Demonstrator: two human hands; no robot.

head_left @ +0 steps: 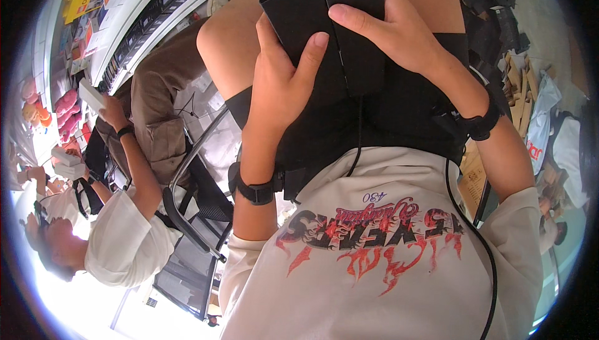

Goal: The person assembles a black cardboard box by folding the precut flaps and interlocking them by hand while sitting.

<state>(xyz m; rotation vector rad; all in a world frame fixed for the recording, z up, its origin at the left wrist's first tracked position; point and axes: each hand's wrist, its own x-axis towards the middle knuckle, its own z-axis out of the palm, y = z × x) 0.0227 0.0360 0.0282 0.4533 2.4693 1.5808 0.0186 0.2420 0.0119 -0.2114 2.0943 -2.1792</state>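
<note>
**Black folded box held over the lap, grip looking uneven**

Head view: Both hands are grasping a black folded box [331, 22] in the upper centre of the frame, over the person's lap. The left hand [281, 84] is wrapping its lower left side, thumb pressing on the front panel. The right hand [399, 28] is lying across the upper right, fingers spread over the flaps rather than clenching.

The flaps are meeting at a raised seam, so uneven pressing from the thumb could probably be buckling a panel or springing the fold open. A thin black cable [359, 146] is hanging just below the box, down the cream printed shirt [374, 277]; it could be snagging a wrist. At the left of the frame a seated co-worker [125, 228] is lifting a white box [92, 95], near enough for elbows to be colliding.
</note>
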